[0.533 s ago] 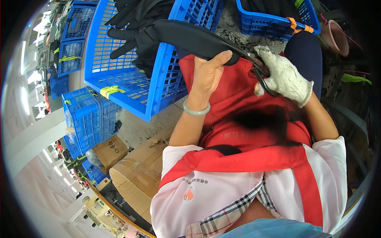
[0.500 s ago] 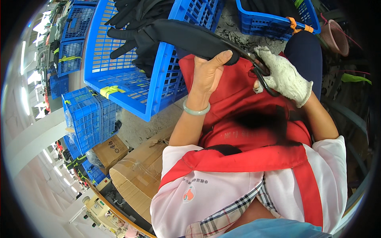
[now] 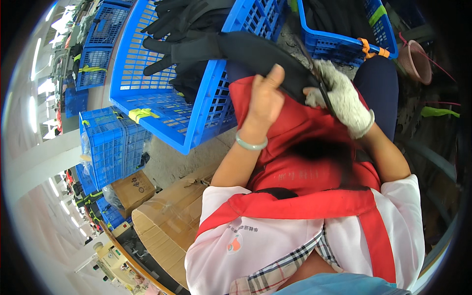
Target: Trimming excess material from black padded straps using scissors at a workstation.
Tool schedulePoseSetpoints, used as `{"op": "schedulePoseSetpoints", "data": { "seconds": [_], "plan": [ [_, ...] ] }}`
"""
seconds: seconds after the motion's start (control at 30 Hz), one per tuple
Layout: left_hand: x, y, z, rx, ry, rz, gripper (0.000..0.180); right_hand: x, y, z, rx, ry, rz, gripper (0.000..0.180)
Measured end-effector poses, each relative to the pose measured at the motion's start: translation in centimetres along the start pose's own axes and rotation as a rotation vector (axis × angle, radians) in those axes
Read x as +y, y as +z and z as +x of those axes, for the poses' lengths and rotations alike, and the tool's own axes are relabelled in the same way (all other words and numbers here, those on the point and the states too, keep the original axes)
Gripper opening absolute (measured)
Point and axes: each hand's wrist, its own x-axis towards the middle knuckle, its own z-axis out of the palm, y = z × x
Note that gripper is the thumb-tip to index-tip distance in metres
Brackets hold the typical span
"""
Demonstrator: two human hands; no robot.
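Observation:
A long black padded fabric piece [image 3: 265, 54], glove-like with finger shapes at its far left end, reaches from a blue crate across to my right hand. My right hand [image 3: 341, 98], in a white knit glove, is closed around dark scissors [image 3: 322, 83]. Its fingertips also touch the near end of the piece. The blades, blurred, point up and away. My bare left hand [image 3: 268, 101], a pale bangle at its wrist, overlaps the lower edge of the piece with the thumb raised. Motion smears its fingers, so its hold is unclear.
Black glove-like pieces [image 3: 191, 22] fill the tilted blue crate [image 3: 184, 142] at my left. Another blue crate [image 3: 339, 42] with dark fabric stands ahead. A pink basket [image 3: 415, 61] is on the right. Stacked blue crates [image 3: 105, 147] and cardboard [image 3: 167, 221] lie to the left.
My left hand has shifted right and down from its thumb grip on the black piece. The scissors have turned more upright, and my gloved fingertips have come to the piece's end.

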Motion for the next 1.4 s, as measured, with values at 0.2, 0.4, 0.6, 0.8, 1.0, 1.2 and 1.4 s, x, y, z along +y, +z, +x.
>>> {"op": "schedulePoseSetpoints", "data": {
  "seconds": [0.2,0.4,0.6,0.8,1.0,1.2,1.4],
  "plan": [
    [2.5,-0.7,0.3,0.036,0.054,0.009,0.030,2.4,0.1,-2.1,-0.026,0.050,-0.097,0.042],
    [3.4,-1.0,0.3,0.025,0.091,0.071,0.029,-0.9,-0.9,-2.2,-0.126,0.215,-0.149,0.055],
    [2.8,-0.4,-0.1,0.009,0.077,0.108,0.027,1.5,-1.7,-2.0,-0.039,-0.085,-0.620,0.084],
    [1.6,-0.2,-0.8,-0.038,0.072,0.245,0.022,-0.1,-1.6,-1.5,0.014,-0.181,-0.651,0.081],
    [1.3,-0.2,-1.7,-0.090,0.213,0.595,0.017,-1.3,-1.5,-1.5,-0.069,-0.071,-0.316,0.054],
    [4.2,-0.1,-1.4,0.076,0.293,0.200,0.021,-0.1,-0.7,-1.7,-0.095,-0.001,-0.105,0.048],
    [4.6,-0.2,-2.2,-0.047,0.123,0.184,0.031,0.0,-1.1,-1.9,-0.074,-0.206,-0.697,0.067]
  ]
}}
